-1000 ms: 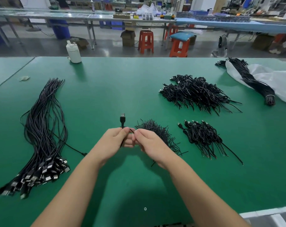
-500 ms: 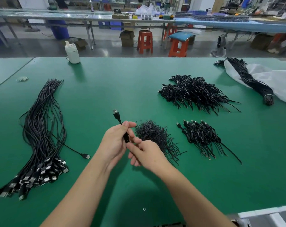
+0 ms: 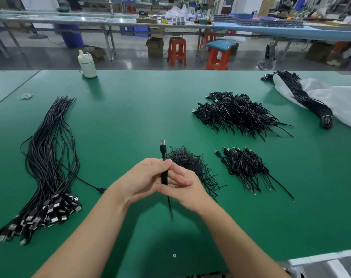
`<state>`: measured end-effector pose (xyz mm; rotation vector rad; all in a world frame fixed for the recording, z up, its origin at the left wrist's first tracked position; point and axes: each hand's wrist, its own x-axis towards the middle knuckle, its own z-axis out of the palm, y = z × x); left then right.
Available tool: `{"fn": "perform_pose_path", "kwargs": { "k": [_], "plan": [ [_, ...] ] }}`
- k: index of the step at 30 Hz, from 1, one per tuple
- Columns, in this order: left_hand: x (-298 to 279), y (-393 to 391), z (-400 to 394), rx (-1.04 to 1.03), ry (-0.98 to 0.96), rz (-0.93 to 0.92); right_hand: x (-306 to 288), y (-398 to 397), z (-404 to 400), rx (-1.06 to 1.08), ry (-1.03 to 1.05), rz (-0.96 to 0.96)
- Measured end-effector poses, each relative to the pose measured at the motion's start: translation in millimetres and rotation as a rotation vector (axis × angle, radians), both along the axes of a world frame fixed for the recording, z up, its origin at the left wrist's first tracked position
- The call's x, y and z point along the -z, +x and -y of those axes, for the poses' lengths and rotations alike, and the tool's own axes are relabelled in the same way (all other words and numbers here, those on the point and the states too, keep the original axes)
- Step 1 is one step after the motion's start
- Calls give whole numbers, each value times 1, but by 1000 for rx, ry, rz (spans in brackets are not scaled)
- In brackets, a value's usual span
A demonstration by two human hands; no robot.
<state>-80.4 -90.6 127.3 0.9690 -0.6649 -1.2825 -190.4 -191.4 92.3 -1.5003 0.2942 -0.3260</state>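
Note:
I hold one black USB cable (image 3: pixel 164 176) upright over the green table (image 3: pixel 130 109), its metal plug (image 3: pixel 163 145) pointing up above my hands. My left hand (image 3: pixel 142 180) grips the folded cable between thumb and fingers. My right hand (image 3: pixel 185 190) lies against it from the right, with straight fingers pressing on the cable. A thin tail of the cable (image 3: pixel 170 208) hangs below both hands.
A long bundle of USB cables (image 3: pixel 50 167) lies at the left, with one loose cable (image 3: pixel 101 190) beside it. A heap of thin black ties (image 3: pixel 192 167) and two piles of short cables (image 3: pixel 244 169) (image 3: pixel 236 115) lie to the right. A tied bundle (image 3: pixel 305 99) rests on a white bag (image 3: pixel 341 101). A white bottle (image 3: pixel 87 64) stands at the far edge.
The cable's plug has swung from leaning left to upright. My right hand's fingers have straightened against the cable, and a tail now hangs below my hands.

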Motion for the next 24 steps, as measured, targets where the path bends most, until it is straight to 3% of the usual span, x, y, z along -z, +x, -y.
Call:
{"fn": "perform_pose_path", "kwargs": {
  "k": [8, 11, 15, 17, 20, 21, 24],
  "plan": [
    [5, 3, -6, 112, 70, 4, 13, -10, 0, -18, -102, -36],
    [11, 8, -11, 134, 114, 78, 16, -17, 1, -5, -265, -91],
    [12, 4, -10, 9, 198, 166, 13, -17, 8, 76, -611, -167],
    [15, 3, -4, -67, 285, 392, 11, -18, 14, 83, -839, -240],
    [23, 3, 3, -182, 603, 1028, 11, -19, 16, 43, -988, -350],
    [25, 1, 4, -209, 667, 1144, 12, -19, 16, 27, -1001, -374],
    [30, -5, 5, -222, 603, 1105, 12, -20, 12, -29, -1049, -441]
  ]
}}
